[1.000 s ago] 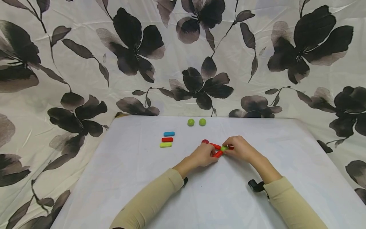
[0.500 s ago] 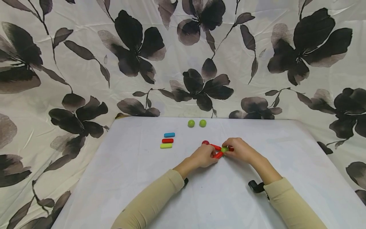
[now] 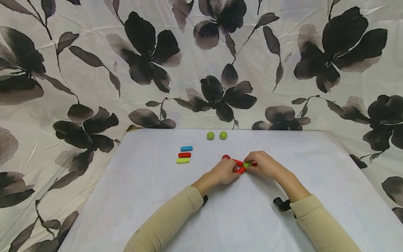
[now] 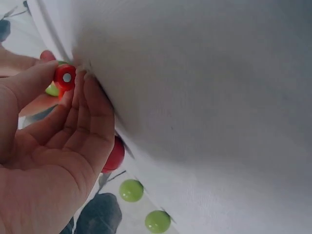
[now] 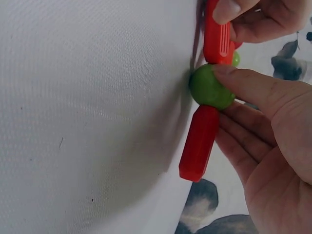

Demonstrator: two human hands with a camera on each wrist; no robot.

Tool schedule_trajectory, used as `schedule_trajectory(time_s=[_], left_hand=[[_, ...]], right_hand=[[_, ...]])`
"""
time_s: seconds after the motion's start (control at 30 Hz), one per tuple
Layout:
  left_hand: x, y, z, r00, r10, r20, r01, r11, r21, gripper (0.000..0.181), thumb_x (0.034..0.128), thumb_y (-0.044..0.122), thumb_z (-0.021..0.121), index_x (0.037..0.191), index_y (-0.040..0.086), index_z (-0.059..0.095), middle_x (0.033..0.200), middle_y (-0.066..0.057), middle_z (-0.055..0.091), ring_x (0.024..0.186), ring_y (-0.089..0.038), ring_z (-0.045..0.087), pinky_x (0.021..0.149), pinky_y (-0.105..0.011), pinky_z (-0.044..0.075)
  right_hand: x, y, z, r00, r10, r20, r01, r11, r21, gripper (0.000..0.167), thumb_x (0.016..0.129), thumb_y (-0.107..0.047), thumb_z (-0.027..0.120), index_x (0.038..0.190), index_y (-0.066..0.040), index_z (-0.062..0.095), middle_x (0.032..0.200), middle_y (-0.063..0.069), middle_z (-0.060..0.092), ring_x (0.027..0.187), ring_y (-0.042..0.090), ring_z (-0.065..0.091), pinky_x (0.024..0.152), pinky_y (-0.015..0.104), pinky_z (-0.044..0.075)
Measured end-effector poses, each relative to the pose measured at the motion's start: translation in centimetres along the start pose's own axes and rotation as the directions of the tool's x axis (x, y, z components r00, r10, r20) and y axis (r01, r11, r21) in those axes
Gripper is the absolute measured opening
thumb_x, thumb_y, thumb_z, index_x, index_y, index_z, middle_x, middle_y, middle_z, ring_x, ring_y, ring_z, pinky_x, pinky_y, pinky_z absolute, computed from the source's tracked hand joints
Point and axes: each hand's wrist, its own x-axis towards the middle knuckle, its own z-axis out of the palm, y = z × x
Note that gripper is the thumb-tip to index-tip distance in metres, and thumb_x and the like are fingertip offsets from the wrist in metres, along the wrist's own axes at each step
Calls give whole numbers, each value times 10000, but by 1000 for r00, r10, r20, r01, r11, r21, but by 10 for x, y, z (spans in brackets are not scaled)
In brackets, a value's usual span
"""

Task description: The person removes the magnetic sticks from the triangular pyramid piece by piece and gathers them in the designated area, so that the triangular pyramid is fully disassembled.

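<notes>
My left hand (image 3: 223, 171) pinches a red rod (image 4: 65, 77) between thumb and fingers; its end with a pale round dot shows in the left wrist view. That rod meets a green ball (image 5: 211, 87), which my right hand (image 3: 264, 163) pinches between thumb and fingers. Another red rod (image 5: 199, 144) sticks out from the ball's opposite side. A further red rod (image 3: 237, 162) runs from the ball toward a larger red ball (image 3: 225, 156) just beyond my left hand. Whether that rod touches the red ball is hidden by the left hand.
Two green balls (image 3: 210, 135) sit side by side near the far edge of the white-covered table (image 3: 151, 196). A blue rod (image 3: 186, 148), a red rod (image 3: 184, 154) and a yellow-green rod (image 3: 183, 160) lie stacked in a row at left. A flowered cloth (image 3: 176, 70) hangs behind.
Both hands keep their hold on the red rod and the green ball. The rod in my left hand seems slightly shifted in angle; the loose pieces stay where they were.
</notes>
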Motion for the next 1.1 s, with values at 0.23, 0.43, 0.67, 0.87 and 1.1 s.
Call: schedule_trajectory(time_s=[0.23, 0.43, 0.67, 0.87, 1.1], left_hand=[[-15, -15, -10, 997, -57, 49, 58, 998, -16, 169, 948, 236, 754, 867, 116, 668, 642, 20, 527, 636, -115, 487, 587, -219, 391], [-40, -42, -26, 999, -46, 24, 47, 997, -56, 146, 939, 221, 766, 986, 108, 687, 781, 16, 582, 774, -130, 531, 668, -238, 445], [-76, -87, -53, 996, -12, -84, 4, 995, -95, 127, 896, 134, 804, 974, 94, 711, 857, 23, 630, 847, -170, 555, 754, -310, 495], [-97, -127, -70, 984, -77, -161, 66, 995, -71, 153, 866, 112, 829, 977, 84, 726, 888, 14, 659, 856, -179, 567, 778, -322, 504], [-107, -149, -77, 974, -152, -171, 143, 988, -63, 191, 890, 89, 797, 1066, 56, 732, 967, -28, 681, 914, -218, 573, 825, -362, 523]], right_hand=[[-3, 1, -3, 998, 56, -5, -56, 998, -11, 208, 863, -14, 796, 1066, 16, 759, 1019, 99, 744, 980, 288, 683, 912, 489, 551], [-5, 4, -3, 998, 70, -4, -70, 997, 8, 232, 868, -24, 796, 1090, 25, 749, 1040, 101, 741, 979, 273, 670, 913, 489, 547], [-5, 2, -4, 997, 79, 9, -79, 997, 13, 236, 871, -29, 796, 1097, 20, 749, 1050, 106, 740, 981, 275, 667, 917, 493, 547], [-4, 0, -3, 994, 111, 21, -112, 994, 21, 254, 871, -35, 799, 1117, 8, 750, 1073, 106, 739, 1008, 286, 664, 944, 501, 540], [-3, 0, -3, 995, 102, 18, -102, 995, 16, 258, 869, -33, 800, 1118, 10, 747, 1074, 103, 738, 1008, 282, 664, 938, 496, 542]])
